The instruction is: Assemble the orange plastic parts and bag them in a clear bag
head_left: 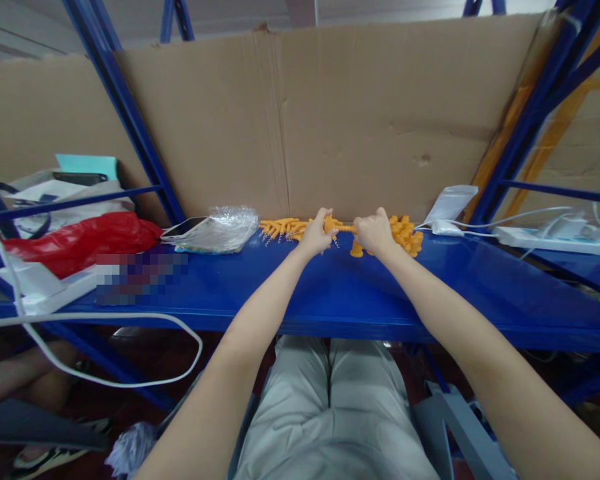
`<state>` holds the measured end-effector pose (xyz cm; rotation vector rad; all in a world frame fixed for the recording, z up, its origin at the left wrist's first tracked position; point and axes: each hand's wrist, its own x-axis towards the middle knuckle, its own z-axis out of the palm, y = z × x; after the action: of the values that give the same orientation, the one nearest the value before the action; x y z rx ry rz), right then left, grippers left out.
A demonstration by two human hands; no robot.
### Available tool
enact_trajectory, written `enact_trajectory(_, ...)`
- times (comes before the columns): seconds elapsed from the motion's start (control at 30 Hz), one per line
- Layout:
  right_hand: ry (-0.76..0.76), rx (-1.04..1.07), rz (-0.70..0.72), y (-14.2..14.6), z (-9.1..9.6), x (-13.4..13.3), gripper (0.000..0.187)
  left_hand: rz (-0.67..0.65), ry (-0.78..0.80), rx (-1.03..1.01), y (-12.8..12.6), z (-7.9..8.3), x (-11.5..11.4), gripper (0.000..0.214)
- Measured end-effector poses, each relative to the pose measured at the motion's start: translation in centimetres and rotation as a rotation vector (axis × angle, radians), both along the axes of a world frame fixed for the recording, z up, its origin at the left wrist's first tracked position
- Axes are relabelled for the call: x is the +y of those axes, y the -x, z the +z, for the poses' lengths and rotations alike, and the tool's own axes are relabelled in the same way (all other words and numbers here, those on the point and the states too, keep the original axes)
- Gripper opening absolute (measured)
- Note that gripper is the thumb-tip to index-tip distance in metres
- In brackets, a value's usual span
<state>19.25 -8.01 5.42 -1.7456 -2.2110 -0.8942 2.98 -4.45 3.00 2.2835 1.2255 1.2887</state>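
Both my hands reach to the back of a blue shelf (330, 293). My left hand (319, 235) and my right hand (375, 232) are closed on the two ends of one small orange plastic piece (345, 229) held between them. A row of similar orange pieces with small metal springs (280, 229) lies to the left of my left hand. A heap of orange pieces (405, 235) lies just right of my right hand, partly hidden behind it.
A crumpled clear plastic bag (227, 230) with a phone (183, 228) on it lies left of the pieces. A red bag (80, 241), white boxes and a white cable (130, 347) fill the left end. A white charger (447, 208) and power strip (555, 240) sit right. Cardboard (355, 120) backs the shelf.
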Motion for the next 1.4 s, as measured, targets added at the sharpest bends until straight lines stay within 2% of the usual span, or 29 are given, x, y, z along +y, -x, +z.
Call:
enact_trajectory(0.07, -0.009, -0.026, 0.012, 0.2, -0.3, 0.0, 0.026, 0.006, 0.138, -0.017, 0.2, -0.1, 0.0, 0.049)
enact_trajectory(0.13, -0.024, -0.030, 0.023, 0.3, -0.5, 0.0, 0.024, -0.010, 0.166, -0.027, 0.5, -0.2, -0.1, 0.049)
enact_trajectory(0.3, -0.022, -0.013, 0.039, -0.1, -0.8, 0.0, 0.025, -0.044, 0.089, 0.014, 0.7, -0.6, -0.1, 0.052)
enact_trajectory(0.43, -0.014, 0.001, 0.040, -0.4, -0.9, 0.1, 0.028, -0.044, -0.034, 0.054, 0.5, -1.0, 0.1, 0.052)
enact_trajectory(0.7, -0.067, 0.061, 0.151, -0.4, -1.5, 0.1, 0.035, 0.083, -0.218, 0.038, 1.0, -0.9, 0.1, 0.051)
enact_trajectory(0.83, -0.084, 0.086, 0.225, -0.4, -1.8, 0.2, 0.036, 0.107, -0.226, 0.021, 1.3, -0.8, 0.3, 0.051)
enact_trajectory(1.1, -0.146, 0.103, 0.234, -0.6, -1.6, 0.4, 0.029, 0.133, -0.241, 0.018, 1.0, -1.0, 0.3, 0.049)
enact_trajectory(1.4, -0.254, 0.211, 0.144, -3.6, -1.6, 1.6, 0.028, 0.204, -0.207, -0.038, 1.9, -0.7, 0.8, 0.049)
